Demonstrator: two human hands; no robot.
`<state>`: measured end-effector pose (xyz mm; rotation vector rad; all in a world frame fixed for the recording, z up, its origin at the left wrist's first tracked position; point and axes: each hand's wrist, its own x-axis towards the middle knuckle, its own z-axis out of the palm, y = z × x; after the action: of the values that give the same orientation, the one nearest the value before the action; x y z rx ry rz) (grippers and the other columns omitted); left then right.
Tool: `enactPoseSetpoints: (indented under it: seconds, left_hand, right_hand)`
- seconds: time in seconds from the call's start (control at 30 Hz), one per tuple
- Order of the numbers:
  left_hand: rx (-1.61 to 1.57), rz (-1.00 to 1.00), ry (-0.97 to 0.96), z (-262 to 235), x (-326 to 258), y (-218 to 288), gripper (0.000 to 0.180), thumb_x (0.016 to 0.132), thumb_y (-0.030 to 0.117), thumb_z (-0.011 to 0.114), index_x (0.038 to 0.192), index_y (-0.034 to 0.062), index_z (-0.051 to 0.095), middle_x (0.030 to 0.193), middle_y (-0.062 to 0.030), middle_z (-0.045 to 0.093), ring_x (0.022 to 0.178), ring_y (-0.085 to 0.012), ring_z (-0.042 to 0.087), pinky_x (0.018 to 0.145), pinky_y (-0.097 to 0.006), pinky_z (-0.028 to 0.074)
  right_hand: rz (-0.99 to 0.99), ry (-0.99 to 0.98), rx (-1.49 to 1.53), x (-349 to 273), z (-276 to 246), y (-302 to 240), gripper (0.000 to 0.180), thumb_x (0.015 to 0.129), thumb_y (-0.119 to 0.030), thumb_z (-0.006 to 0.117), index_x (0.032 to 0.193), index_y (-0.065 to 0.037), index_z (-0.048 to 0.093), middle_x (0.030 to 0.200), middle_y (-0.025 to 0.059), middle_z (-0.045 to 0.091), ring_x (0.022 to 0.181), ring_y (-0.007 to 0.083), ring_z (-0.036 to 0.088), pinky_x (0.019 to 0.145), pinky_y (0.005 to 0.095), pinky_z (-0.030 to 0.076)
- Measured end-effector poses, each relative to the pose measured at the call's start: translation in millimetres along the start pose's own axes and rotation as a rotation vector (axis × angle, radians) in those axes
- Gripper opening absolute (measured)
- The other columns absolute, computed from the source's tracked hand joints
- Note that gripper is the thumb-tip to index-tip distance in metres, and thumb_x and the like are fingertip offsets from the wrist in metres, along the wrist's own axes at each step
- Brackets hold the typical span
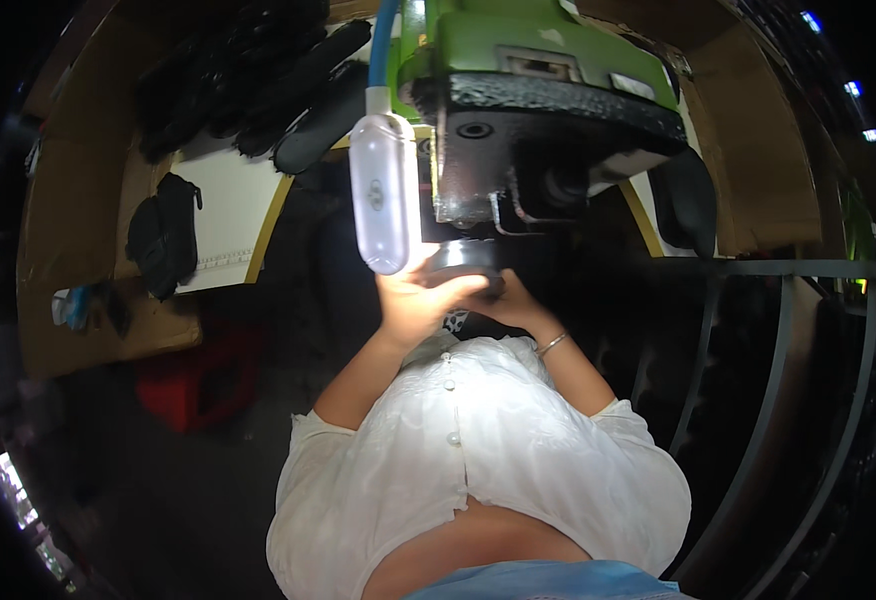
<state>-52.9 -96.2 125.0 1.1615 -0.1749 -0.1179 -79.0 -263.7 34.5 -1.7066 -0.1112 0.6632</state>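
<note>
My left hand point(416, 302) is closed on the left side of a dark, rounded piece point(466, 257) with a bright sheen along its top. From the other side my right hand point(514, 304) grips the same piece, its fingers partly hidden behind it. The exact kind of the piece cannot be made out. Just above it hangs the head of a green and black sewing machine point(548, 100), with a metal plate and a bent wire guard at its lower end. A lit, pale oval lamp point(386, 200) on a blue stem hangs right above my left hand.
Several black elongated cases point(323, 118) are piled at the far left on a white tabletop point(233, 205). One black case point(163, 235) lies nearer, another point(686, 205) at the right. Cardboard point(83, 210) walls both sides. A red crate point(193, 385) and grey metal rails point(783, 350) stand lower.
</note>
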Motion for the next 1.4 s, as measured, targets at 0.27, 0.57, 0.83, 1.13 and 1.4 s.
enactPoseSetpoints:
  seconds: [0.27, 0.57, 0.83, 1.13, 1.4]
  left_hand:
    - [0.241, -0.249, -0.221, 3, 25, -15, 0.020, 0.080, 0.016, 0.069, 0.089, -0.0023, 0.065, 0.078, -0.0060, 0.066, 0.069, -0.0089, 0.059, 0.065, -0.023, 0.049]
    - [0.144, -0.175, -0.132, -4, 9, -19, 0.020, 0.081, 0.003, 0.066, 0.100, -0.0015, 0.061, 0.092, -0.0057, 0.064, 0.082, -0.0102, 0.059, 0.075, -0.023, 0.048]
    - [0.253, -0.130, 0.045, -48, 7, -19, 0.023, 0.076, 0.005, 0.067, 0.096, -0.0008, 0.058, 0.086, -0.0048, 0.063, 0.076, -0.0100, 0.058, 0.072, -0.024, 0.048]
    - [0.334, -0.289, -0.074, -124, 1, -15, 0.028, 0.072, 0.005, 0.074, 0.096, -0.0012, 0.061, 0.090, -0.0039, 0.064, 0.082, -0.0083, 0.059, 0.074, -0.024, 0.048]
    - [0.473, -0.122, -0.180, -23, 7, -34, 0.035, 0.075, 0.012, 0.073, 0.104, -0.0006, 0.059, 0.093, -0.0060, 0.064, 0.083, -0.0115, 0.059, 0.075, -0.026, 0.047]
  right_hand:
    - [-0.165, 0.205, 0.291, -15, 19, -11, 0.044, 0.071, -0.012, 0.076, 0.109, -0.002, 0.057, 0.100, 0.0070, 0.062, 0.094, 0.0146, 0.057, 0.084, 0.0290, 0.045]
    - [-0.207, 0.297, 0.374, -66, -99, -18, 0.037, 0.065, 0.002, 0.074, 0.100, 0.002, 0.064, 0.094, 0.0054, 0.066, 0.084, 0.0124, 0.061, 0.081, 0.0259, 0.047]
    - [-0.455, 0.425, 0.482, -27, -62, -59, 0.021, 0.074, -0.003, 0.070, 0.094, 0.000, 0.064, 0.087, 0.0026, 0.065, 0.078, 0.0098, 0.059, 0.073, 0.0243, 0.048]
    - [-0.429, 0.372, 0.279, 9, -7, -83, 0.027, 0.073, -0.008, 0.075, 0.096, 0.001, 0.063, 0.088, 0.0021, 0.064, 0.079, 0.0070, 0.057, 0.073, 0.0218, 0.048]
    - [-0.440, 0.314, 0.272, 10, -19, -86, 0.034, 0.071, -0.007, 0.075, 0.101, 0.002, 0.061, 0.092, 0.0035, 0.064, 0.082, 0.0084, 0.057, 0.076, 0.0235, 0.047]
